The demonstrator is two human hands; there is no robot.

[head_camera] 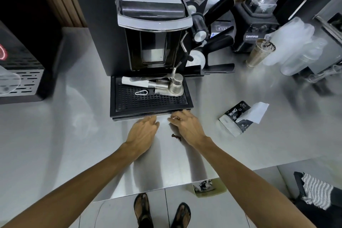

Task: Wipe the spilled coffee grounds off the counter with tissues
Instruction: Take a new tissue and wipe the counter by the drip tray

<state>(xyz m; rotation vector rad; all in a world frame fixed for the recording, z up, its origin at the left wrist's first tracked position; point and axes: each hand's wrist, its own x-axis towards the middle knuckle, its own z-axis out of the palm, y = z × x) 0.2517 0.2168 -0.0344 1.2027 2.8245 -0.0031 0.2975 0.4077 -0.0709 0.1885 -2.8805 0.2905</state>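
Note:
A small dark clump of coffee grounds lies on the steel counter, just in front of the espresso machine's drip tray. A white tissue is stretched low over the counter between my two hands, right at the tray's front edge. My left hand pinches its left end and my right hand pinches its right end with curled fingers. The grounds sit just beside my right wrist, apart from the tissue.
A black tissue pack with a sheet sticking out lies to the right. Metal tools rest on the drip tray. A dirty plastic cup, a blender and stacked cups stand at the back right. The counter's front edge is near my feet.

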